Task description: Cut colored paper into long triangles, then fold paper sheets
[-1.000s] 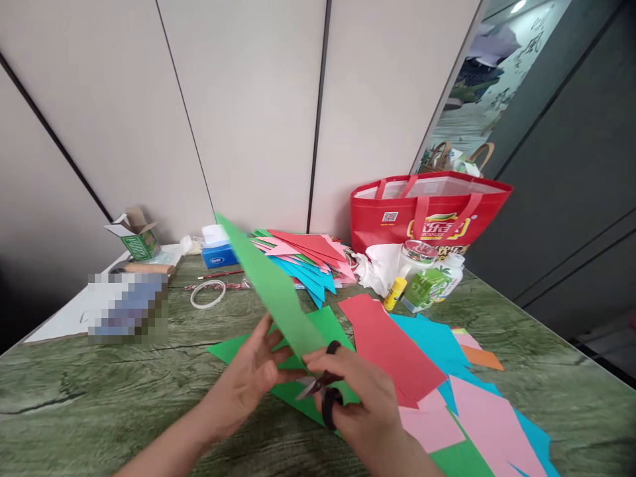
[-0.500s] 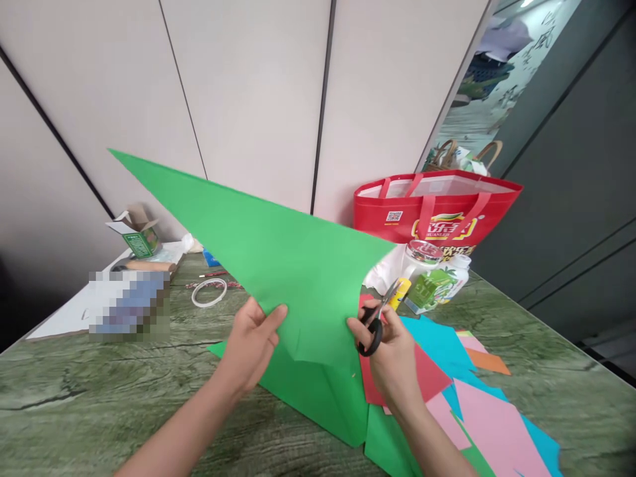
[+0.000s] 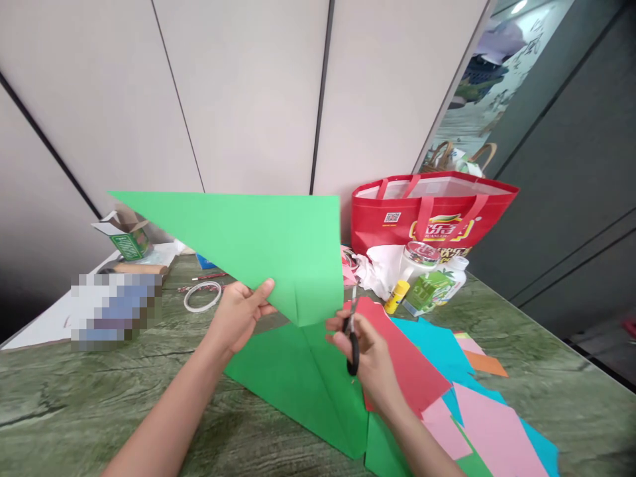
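My left hand (image 3: 240,314) pinches the lower edge of a large green paper triangle (image 3: 258,242) and holds it up above the table. My right hand (image 3: 366,351) is closed round the black handles of a pair of scissors (image 3: 352,338), whose blades point up beside the triangle's bottom corner. Under both hands another green sheet (image 3: 303,381) lies flat on the green table (image 3: 89,397).
Red (image 3: 407,361), blue (image 3: 432,338) and pink (image 3: 491,430) paper sheets lie at the right. A red tote bag (image 3: 432,212), a glue stick (image 3: 396,296), a jar (image 3: 416,258) and a green carton (image 3: 427,289) stand behind. A tape ring (image 3: 203,295) and a small green box (image 3: 126,240) sit at the left.
The green triangle has swung from edge-on to broad face toward me and then turned so its top edge lies level. My right hand with the scissors has moved to its bottom corner.
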`<state>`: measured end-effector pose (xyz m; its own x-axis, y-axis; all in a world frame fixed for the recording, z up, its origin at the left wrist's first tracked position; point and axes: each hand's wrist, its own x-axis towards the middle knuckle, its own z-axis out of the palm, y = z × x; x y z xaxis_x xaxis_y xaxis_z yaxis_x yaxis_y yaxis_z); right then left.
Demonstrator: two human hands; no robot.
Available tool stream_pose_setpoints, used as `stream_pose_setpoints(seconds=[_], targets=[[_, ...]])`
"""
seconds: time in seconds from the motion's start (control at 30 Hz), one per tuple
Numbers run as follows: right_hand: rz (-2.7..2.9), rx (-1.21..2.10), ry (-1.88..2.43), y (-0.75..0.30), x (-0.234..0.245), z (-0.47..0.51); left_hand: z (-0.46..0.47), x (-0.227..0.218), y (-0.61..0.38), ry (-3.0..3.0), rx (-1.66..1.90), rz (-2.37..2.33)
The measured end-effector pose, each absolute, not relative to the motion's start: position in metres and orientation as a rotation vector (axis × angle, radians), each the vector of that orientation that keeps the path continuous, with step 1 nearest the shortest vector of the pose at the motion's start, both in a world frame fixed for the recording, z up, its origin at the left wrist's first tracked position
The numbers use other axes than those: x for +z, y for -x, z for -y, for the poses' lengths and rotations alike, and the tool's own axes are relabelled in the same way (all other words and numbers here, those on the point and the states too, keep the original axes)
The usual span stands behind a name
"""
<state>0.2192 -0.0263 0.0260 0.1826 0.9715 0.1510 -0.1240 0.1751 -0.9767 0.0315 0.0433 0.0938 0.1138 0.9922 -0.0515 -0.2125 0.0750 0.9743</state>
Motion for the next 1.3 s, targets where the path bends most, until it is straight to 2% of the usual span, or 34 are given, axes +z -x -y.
stream_pose_setpoints(seconds=[0.1,0.2,0.43,0.67,0.87,1.3], targets=[[1.174,1.365,0.96,-0.206,0.017,0.032,-0.046,0.098,-0.027,-0.985,1.26,-0.973],[1.254,1.508,0.935,-0.194,0.017,0.036,-0.045,0.1,-0.026,-0.927,1.296,-0.972],[1.133,1.531,0.855,-0.187,0.016,0.034,-0.04,0.089,-0.037,-0.879,1.219,-0.97],[1.071,1.568,0.86,-0.195,0.013,0.035,-0.034,0.084,-0.044,-1.043,0.93,-0.966],[0.981,1.693,0.807,-0.198,0.012,0.036,-0.04,0.09,-0.04,-0.927,1.073,-1.013],[0.976,1.692,0.822,-0.2,0.014,0.039,-0.041,0.082,-0.039,-1.139,0.998,-1.064]])
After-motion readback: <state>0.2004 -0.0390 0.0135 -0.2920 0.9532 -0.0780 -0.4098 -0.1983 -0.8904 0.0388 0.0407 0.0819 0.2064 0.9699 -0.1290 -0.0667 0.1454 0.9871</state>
